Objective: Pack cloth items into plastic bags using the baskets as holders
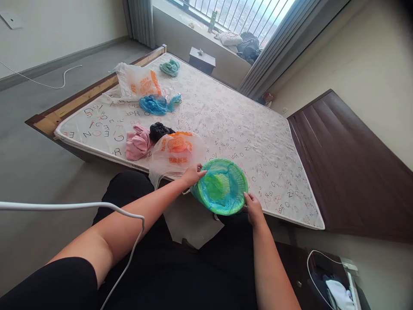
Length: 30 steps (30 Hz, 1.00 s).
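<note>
A round green plastic basket (222,209), lined with a thin blue plastic bag (237,178), is held in front of me at the mattress edge. My left hand (193,174) pinches its rim and the bag's edge on the left side. On the right, my right hand (253,206) grips the rim, thumb on top. Just beyond my left hand lies a white plastic bag with orange print (179,150). A black plastic bag (159,131) and a pink cloth (138,143) lie beside it on the mattress (232,129).
Farther back on the mattress are a crumpled blue plastic bag (155,104), another orange-printed bag (138,82) and a green cloth (170,67). A dark headboard (351,172) stands at right. A white cable (80,206) crosses over my left arm. A nightstand (290,258) is at lower right.
</note>
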Motion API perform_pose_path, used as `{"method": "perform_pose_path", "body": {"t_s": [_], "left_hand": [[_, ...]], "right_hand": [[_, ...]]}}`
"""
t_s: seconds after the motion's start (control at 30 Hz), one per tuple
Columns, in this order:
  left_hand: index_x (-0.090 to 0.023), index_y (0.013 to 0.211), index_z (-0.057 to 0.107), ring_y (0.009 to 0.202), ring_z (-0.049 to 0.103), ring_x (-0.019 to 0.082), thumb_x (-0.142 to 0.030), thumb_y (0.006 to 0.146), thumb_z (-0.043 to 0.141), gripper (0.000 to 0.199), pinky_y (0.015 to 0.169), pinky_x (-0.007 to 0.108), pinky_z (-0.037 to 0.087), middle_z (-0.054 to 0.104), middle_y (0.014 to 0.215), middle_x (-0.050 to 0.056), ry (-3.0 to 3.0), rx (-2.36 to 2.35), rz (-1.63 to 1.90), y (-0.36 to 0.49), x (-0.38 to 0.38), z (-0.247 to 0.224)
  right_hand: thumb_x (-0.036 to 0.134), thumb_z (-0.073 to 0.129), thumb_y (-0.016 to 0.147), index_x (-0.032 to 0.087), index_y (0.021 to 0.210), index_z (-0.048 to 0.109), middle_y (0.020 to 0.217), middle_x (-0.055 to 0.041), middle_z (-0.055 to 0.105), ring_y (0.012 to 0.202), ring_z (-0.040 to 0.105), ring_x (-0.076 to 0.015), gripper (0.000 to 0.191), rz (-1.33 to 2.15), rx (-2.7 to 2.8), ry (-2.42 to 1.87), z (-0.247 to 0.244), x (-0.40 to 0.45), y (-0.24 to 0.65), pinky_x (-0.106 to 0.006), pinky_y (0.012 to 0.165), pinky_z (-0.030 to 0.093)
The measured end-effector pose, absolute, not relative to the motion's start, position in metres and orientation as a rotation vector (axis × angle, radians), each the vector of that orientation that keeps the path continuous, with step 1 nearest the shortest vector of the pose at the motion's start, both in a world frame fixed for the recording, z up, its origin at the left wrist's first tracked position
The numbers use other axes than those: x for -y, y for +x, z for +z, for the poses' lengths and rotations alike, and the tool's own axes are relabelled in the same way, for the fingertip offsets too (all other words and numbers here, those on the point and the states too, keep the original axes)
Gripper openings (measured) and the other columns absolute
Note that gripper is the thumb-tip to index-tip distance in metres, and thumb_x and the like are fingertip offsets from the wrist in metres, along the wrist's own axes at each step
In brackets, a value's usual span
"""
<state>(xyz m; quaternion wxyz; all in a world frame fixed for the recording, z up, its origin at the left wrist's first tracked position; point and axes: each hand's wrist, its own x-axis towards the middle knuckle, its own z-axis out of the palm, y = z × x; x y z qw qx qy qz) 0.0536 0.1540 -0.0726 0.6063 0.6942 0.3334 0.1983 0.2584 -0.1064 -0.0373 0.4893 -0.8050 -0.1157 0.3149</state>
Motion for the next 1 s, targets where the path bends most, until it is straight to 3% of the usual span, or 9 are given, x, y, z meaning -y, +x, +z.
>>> {"method": "perform_pose_path", "body": {"t_s": [0.13,0.33,0.53,0.7,0.8,1.0], "left_hand": [[-0.017,0.099,0.057,0.057,0.044,0.01,-0.05,0.078,0.071,0.042,0.055,0.024,0.032,0.047,0.065,-0.007,1.503,-0.685,0.465,0.056,-0.159,-0.073],[-0.018,0.134,0.046,0.068,0.06,0.012,-0.046,0.086,0.066,0.059,0.06,0.025,0.048,0.06,0.092,0.001,1.333,-0.635,0.433,0.055,-0.171,-0.065],[-0.017,0.132,0.052,0.08,0.065,0.014,-0.023,0.088,0.06,0.045,0.074,0.028,0.053,0.065,0.098,0.006,1.587,-0.873,0.503,0.049,-0.193,-0.062],[-0.021,0.135,0.053,0.089,0.068,0.019,-0.02,0.083,0.065,0.054,0.083,0.034,0.056,0.07,0.106,0.007,1.784,-1.057,0.73,0.026,-0.242,-0.045],[-0.019,0.136,0.051,0.093,0.068,0.018,-0.021,0.084,0.06,0.054,0.086,0.033,0.056,0.069,0.114,0.009,1.761,-1.185,0.88,0.007,-0.281,-0.038],[-0.017,0.129,0.054,0.101,0.067,0.018,-0.012,0.083,0.056,0.046,0.092,0.032,0.053,0.068,0.116,0.009,1.695,-1.499,1.069,-0.018,-0.345,-0.049]], "right_hand": [[0.055,0.08,0.063,0.02,0.083,0.061,0.069,0.0034,0.061,0.058,0.056,-0.0126,0.045,0.722,0.19,-1.797,-0.034,0.1,0.259,-0.024,0.047,0.05],[0.051,0.081,0.062,0.02,0.079,0.054,0.066,0.0065,0.058,0.056,0.055,-0.0099,0.045,0.554,0.082,-1.678,-0.032,0.08,0.263,-0.021,0.047,0.049],[0.052,0.072,0.072,0.023,0.091,0.053,0.085,0.0027,0.065,0.075,0.066,-0.0146,0.04,0.528,-0.041,-1.634,-0.048,0.072,0.266,-0.027,0.059,0.059],[0.058,0.048,0.086,0.026,0.101,0.05,0.108,-0.0031,0.065,0.094,0.068,-0.0186,0.035,0.467,-0.205,-1.563,-0.064,0.066,0.272,-0.028,0.064,0.058],[0.062,0.029,0.092,0.028,0.101,0.047,0.116,-0.0073,0.063,0.103,0.068,-0.0224,0.04,0.448,-0.301,-1.533,-0.072,0.065,0.274,-0.035,0.07,0.059],[0.042,0.012,0.091,0.033,0.124,0.045,0.123,-0.0131,0.063,0.108,0.068,-0.0278,0.047,0.819,-0.449,-1.755,-0.085,0.07,0.251,-0.052,0.08,0.057]]}}
